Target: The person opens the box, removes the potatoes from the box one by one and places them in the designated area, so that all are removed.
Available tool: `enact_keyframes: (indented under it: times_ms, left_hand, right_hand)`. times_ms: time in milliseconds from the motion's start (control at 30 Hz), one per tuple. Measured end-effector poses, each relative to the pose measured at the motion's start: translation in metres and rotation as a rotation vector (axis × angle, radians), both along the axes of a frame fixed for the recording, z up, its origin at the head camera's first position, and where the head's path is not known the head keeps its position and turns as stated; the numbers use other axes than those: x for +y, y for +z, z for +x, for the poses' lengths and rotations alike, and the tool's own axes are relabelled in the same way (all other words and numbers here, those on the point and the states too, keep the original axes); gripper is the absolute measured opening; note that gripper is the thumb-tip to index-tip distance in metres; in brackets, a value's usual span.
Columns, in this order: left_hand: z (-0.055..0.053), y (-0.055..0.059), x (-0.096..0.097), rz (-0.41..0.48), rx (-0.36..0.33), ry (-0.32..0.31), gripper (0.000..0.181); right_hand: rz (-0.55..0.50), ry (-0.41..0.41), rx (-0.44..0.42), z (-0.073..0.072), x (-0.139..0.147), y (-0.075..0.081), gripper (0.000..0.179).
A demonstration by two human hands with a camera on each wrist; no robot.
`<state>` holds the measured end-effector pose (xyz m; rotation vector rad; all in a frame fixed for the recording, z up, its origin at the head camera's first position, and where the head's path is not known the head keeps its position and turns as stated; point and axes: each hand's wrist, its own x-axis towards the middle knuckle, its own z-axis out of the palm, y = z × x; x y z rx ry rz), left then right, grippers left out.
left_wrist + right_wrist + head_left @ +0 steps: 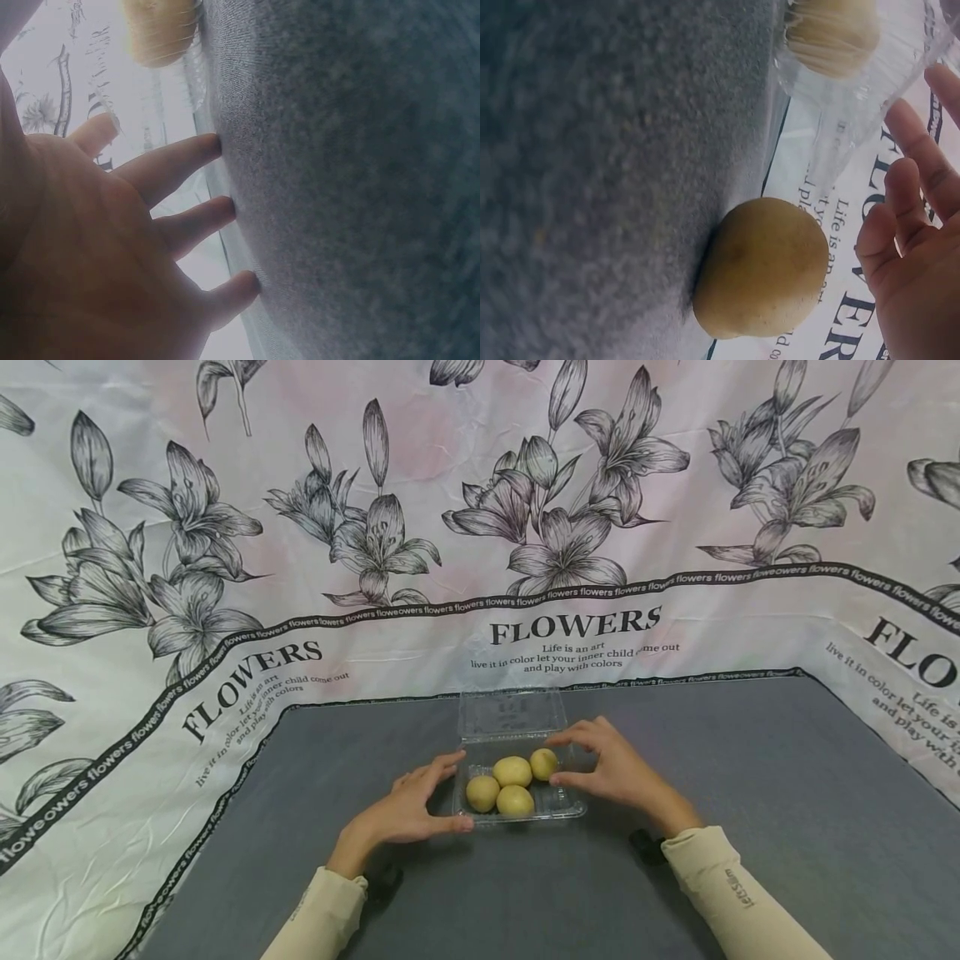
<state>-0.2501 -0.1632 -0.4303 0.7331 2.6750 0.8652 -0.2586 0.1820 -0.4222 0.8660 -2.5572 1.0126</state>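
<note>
Several smooth yellow potatoes (512,772) sit in a clear plastic clamshell box (558,815), its lid (512,714) laid back. At the box's left side is my left hand (405,810), thumb and fingers spread around the front corner. In the left wrist view its fingers (172,165) are straight, tips at the grey cloth. My right hand (611,764) arches over the right side, thumb and forefinger on either side of the rightmost potato (543,764). In the right wrist view the other fingers (904,180) are loosely bent, and a potato (765,270) lies outside the box.
Dark grey cloth (525,893) covers the table. A white sheet (420,668) printed with flowers and lettering hangs behind it and along both sides. Dark wrist straps (647,847) show beneath the cream sleeves (738,893).
</note>
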Motion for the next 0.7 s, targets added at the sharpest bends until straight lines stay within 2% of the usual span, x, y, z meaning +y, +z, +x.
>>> enact_keyframes:
  times_ms: [100, 400, 700]
  left_hand:
    - [0.0003, -0.0002, -0.0001, -0.006, -0.004, 0.003, 0.099]
    - [0.0010, 0.0003, 0.0010, -0.003, -0.009, 0.002, 0.099]
    - [0.0012, 0.0002, 0.0005, 0.005, -0.011, 0.003, 0.098]
  right_hand:
    - [0.011, -0.001, 0.005, 0.0003, -0.0022, -0.0008, 0.050]
    - [0.070, -0.072, -0.033, 0.0028, -0.0047, -0.0034, 0.051]
    - [0.097, -0.092, -0.039, 0.0039, -0.0071, -0.0036, 0.053]
